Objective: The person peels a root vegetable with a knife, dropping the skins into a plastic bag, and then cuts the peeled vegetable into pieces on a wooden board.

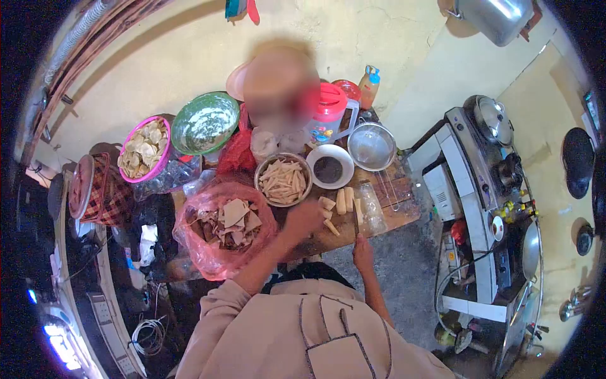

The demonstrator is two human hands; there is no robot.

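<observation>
Knife (356,222) in right hand (362,251), table (394,215) edge close, floor (404,271) open

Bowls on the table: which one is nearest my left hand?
The metal bowl of pale cut strips, just beyond your left hand; the white bowl, green bowl and pink bowl sit farther off.

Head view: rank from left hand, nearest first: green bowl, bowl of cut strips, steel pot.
1. bowl of cut strips, just beyond the left hand
2. green bowl, back left
3. steel pot, top right, by the wall
</observation>
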